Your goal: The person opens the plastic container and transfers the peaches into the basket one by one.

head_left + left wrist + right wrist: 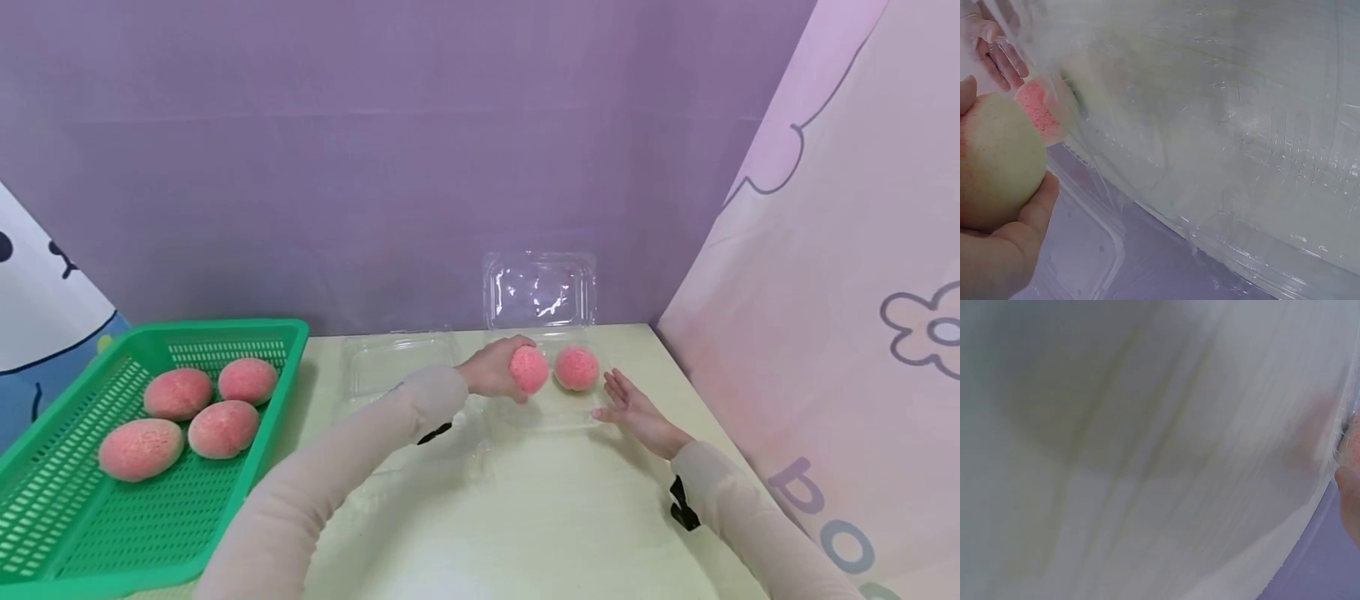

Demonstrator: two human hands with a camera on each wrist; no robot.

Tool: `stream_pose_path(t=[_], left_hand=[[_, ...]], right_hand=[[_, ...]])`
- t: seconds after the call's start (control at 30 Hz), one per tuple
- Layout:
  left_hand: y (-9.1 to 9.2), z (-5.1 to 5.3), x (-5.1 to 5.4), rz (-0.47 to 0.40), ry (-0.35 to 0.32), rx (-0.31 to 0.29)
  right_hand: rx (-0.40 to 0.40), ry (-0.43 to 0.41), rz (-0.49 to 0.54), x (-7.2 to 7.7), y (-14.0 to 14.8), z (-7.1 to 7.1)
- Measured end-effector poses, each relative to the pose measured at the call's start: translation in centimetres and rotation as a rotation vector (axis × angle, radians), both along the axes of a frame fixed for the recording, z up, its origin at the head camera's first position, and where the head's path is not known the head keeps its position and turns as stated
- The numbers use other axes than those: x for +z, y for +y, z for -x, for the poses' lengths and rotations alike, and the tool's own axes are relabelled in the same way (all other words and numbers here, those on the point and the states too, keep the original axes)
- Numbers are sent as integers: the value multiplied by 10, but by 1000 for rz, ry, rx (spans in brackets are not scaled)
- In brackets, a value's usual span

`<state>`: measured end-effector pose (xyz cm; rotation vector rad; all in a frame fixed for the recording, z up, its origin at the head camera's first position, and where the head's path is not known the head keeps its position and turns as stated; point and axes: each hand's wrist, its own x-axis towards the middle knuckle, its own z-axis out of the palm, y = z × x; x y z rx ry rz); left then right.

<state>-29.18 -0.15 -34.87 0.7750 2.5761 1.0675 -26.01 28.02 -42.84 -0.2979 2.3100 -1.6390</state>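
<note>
My left hand (pixel 497 368) grips a pink peach (pixel 529 370) over the left part of an open clear plastic clamshell box (pixel 558 414). In the left wrist view this peach (pixel 1000 162) shows a pale yellow-green side, with fingers curled round it. A second peach (pixel 577 368) sits in the box, just right of the held one. Beside the box's right edge is my right hand (pixel 637 414), its fingers extended and nothing in them. The box's lid (pixel 540 289) stands raised against the purple backdrop. Only a fingertip of the right hand (pixel 1350 500) shows in the right wrist view.
At the left stands a green plastic basket (pixel 281 400) holding several peaches (pixel 225 429). Another clear plastic box (pixel 401 364) lies on the table (pixel 525 525) between basket and left hand, partly hidden by the left arm. A purple cloth (pixel 375 167) hangs behind; a printed sheet (pixel 825 292) borders the right.
</note>
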Motion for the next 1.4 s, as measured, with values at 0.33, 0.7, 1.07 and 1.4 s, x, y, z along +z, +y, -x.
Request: stream_pose_path(t=[0.33, 0.7, 1.07, 1.4], left_hand=[[-8, -7, 7, 11, -18, 9], [-19, -11, 15, 34, -4, 24], [-29, -20, 24, 8, -46, 107], [-41, -28, 32, -44, -89, 153]], right_hand=[[1, 4, 15, 1, -2, 0], [22, 16, 7, 2, 1, 1], [20, 13, 16, 0, 0, 2], [30, 11, 11, 1, 2, 0]])
